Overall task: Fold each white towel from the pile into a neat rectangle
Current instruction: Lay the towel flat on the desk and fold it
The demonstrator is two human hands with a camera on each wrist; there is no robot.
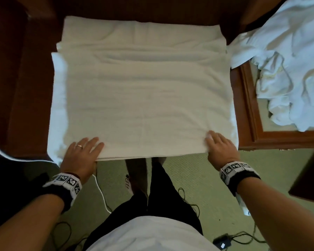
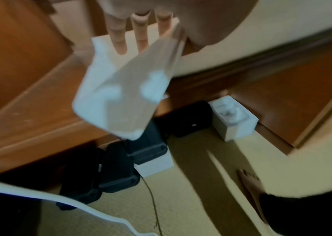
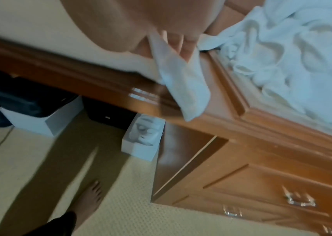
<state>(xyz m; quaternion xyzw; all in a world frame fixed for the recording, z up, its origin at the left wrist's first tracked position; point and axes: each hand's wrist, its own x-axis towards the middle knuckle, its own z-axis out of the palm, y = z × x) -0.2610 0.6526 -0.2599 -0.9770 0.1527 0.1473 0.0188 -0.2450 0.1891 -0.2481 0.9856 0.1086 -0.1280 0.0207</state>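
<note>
1. Nearest the camera in the head view are the person's forearms with patterned wrist bands, dark trousers and a bare foot (image 1: 128,183) on the green carpet (image 1: 194,178), where a white cable (image 1: 101,192) and dark cords trail.
2. The left hand (image 1: 82,153) lies at about 7 o'clock of the white towel (image 1: 145,98), on its near edge. Its fingers (image 1: 96,144) are straight and slightly spread on top of the cloth; the left wrist view shows straight fingers (image 2: 118,36) against a hanging towel corner. Whether the thumb goes under the edge cannot be told.
3. The right hand (image 1: 219,147) lies at about 5 o'clock of the towel, on the near right corner. Its fingers (image 1: 211,137) are straight and close together on the cloth; in the right wrist view cloth hangs between the fingers (image 3: 187,49), but blur hides the hold.
4. The towel is spread flat on the dark wooden desk (image 1: 31,91), folded into layers, its near edge reaching the desk's front edge and a lower layer showing along the left side.
5. Beyond it, at 12 o'clock, another layer of white cloth (image 1: 91,28) lies partly beneath it.
6. At 2 o'clock, a crumpled pile of white towels (image 1: 288,66) sits on a framed side unit (image 1: 248,98) with drawers.
</note>
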